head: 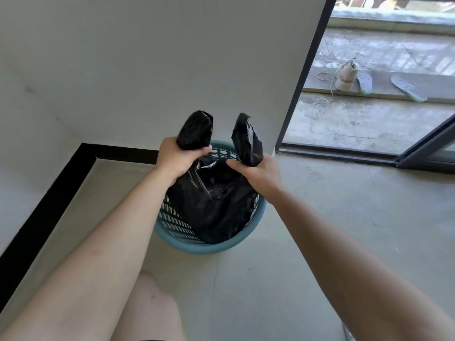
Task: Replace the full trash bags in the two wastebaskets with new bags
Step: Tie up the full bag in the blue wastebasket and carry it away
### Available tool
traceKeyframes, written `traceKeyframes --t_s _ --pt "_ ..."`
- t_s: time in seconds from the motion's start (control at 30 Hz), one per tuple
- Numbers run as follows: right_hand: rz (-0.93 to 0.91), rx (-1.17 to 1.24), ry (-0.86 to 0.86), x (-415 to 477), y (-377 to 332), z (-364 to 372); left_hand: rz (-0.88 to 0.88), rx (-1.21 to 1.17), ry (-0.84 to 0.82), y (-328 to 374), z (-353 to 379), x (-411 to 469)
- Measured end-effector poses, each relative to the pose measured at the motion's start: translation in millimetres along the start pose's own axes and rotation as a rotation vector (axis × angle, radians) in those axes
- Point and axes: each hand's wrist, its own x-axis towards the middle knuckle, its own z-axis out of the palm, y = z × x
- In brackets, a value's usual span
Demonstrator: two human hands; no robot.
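A blue perforated wastebasket (209,247) stands on the floor against the white wall. A black trash bag (221,207) fills it. My left hand (176,159) grips the bag's left handle, which sticks up above my fist. My right hand (258,174) grips the right handle in the same way. Both hands are just above the basket's far rim, a short gap between them. What is inside the bag is hidden.
A white wall with a black baseboard (49,205) runs behind and to the left. At the right, an open sliding door frame (305,70) leads to a concrete balcony with a shoe (346,76) and two insoles (407,88). My bare knee (150,306) is below.
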Motion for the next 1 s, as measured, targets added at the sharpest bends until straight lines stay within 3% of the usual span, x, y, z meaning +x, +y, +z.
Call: traceKeyframes --t_s 0.1,0.17,0.2,0.37,0.43,0.57,0.67,0.83,0.93,1.0 --pt "-0.103 -0.304 -0.049 -5.8 -4.6 -17.6 -0.115 -0.527 0.203 8.2 -6.4 4.9" --pt "-0.161 -0.491 -0.066 -5.8 -2.1 -24.8 -0.173 -0.835 0.159 11.8 -11.5 9.6" --pt "-0.181 -0.527 -0.076 -6.7 -3.1 -26.5 -0.186 -0.871 0.106 13.1 -12.5 8.8" --pt "-0.257 -0.551 -0.132 -10.4 -32.1 -17.5 -0.106 -0.374 -0.292 18.9 -11.9 -12.9" --pt "-0.323 -0.599 -0.148 -12.7 -44.7 -9.4 -0.076 -0.320 -0.386 26.4 -9.6 -25.2" --pt "-0.362 -0.568 -0.209 -16.3 -46.8 1.5 -0.013 -0.517 -0.105 25.3 -3.3 -26.3" --pt "-0.306 -0.543 -0.276 -15.9 -23.3 -2.0 -0.099 -0.699 0.036 20.5 -14.1 -13.8" --pt "-0.220 -0.389 -0.286 -28.1 1.1 -10.7 -0.195 -0.592 -0.131 4.9 -19.9 -15.3" --pt "-0.136 -0.261 -0.232 -29.8 5.2 -14.2 -0.308 -0.833 -0.375 -5.1 -23.2 -13.3" --pt "-0.098 -0.184 -0.213 -29.7 7.1 -16.0 -0.392 -0.958 -0.384 -9.1 -23.2 -12.7"
